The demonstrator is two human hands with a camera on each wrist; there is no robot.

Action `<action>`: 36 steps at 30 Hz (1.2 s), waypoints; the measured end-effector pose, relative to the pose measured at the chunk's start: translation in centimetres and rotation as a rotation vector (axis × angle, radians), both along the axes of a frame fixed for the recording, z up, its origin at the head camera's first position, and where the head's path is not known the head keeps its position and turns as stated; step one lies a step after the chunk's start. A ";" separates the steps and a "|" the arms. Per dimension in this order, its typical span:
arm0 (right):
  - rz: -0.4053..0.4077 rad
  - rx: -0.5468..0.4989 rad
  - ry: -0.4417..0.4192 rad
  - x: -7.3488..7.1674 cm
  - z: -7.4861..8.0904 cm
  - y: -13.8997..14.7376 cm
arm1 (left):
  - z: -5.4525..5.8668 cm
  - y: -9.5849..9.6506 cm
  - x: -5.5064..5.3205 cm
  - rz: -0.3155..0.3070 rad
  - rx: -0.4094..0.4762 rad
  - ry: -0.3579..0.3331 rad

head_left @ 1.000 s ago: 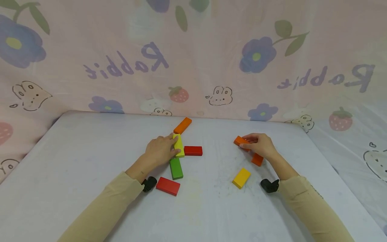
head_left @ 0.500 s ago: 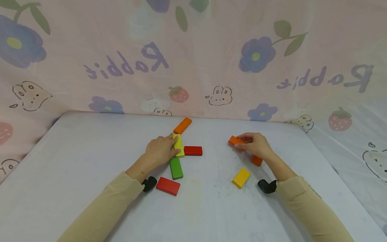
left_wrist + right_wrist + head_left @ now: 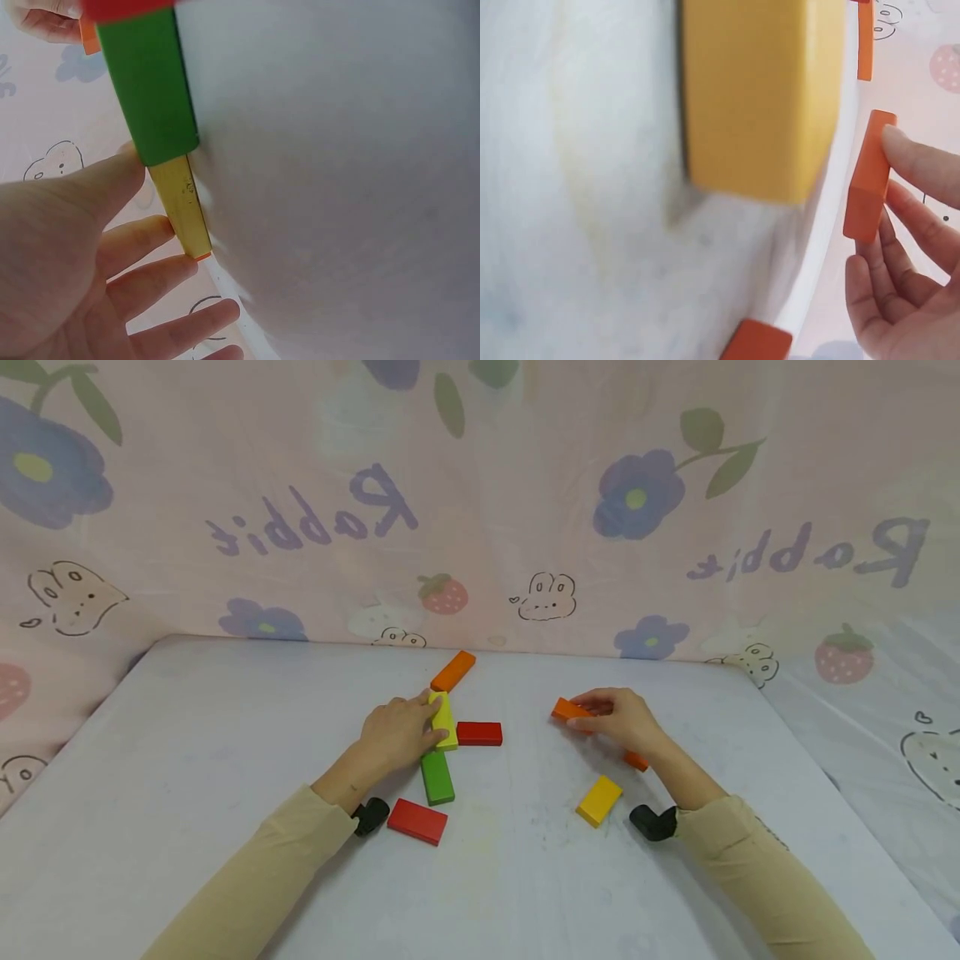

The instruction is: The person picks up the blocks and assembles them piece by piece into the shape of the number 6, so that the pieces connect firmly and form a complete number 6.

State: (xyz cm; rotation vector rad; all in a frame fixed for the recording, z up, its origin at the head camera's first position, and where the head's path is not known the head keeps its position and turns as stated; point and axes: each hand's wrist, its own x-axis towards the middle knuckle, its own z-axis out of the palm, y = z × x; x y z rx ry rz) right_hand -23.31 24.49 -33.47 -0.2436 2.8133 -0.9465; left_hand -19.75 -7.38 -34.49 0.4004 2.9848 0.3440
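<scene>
In the head view my left hand (image 3: 400, 732) rests against a yellow block (image 3: 444, 722), thumb and index fingertip at it. The left wrist view shows these fingers (image 3: 146, 285) fairly straight and spread, some tips touching the block's side. A green block (image 3: 437, 777) adjoins its near end, a red block (image 3: 480, 733) lies at its right side, and an orange block (image 3: 453, 671) is at its far end. Off to the right, my right hand (image 3: 622, 722) pinches another orange block (image 3: 871, 176) between thumb and fingers. Part of that block is hidden by the fingers.
Another red block (image 3: 417, 822) lies near the left wrist camera (image 3: 371, 816). A deeper yellow block (image 3: 599, 801) lies below the right hand, with a partly hidden orange-red block (image 3: 636, 761) beside the right wrist. A printed curtain (image 3: 480, 510) hangs behind the white table (image 3: 225, 718).
My right hand has moved left with the orange block, towards the group of blocks. My left hand and the blocks around it look unmoved.
</scene>
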 end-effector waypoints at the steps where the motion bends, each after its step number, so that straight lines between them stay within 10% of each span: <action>1: 0.008 0.002 0.004 0.0 0.0 -0.1 | 0.0 0.0 0.0 -0.001 -0.001 0.001; 36: 0.143 0.001 0.000 0.4 -0.7 -4.3 | 0.1 0.0 0.0 -0.003 0.030 -0.012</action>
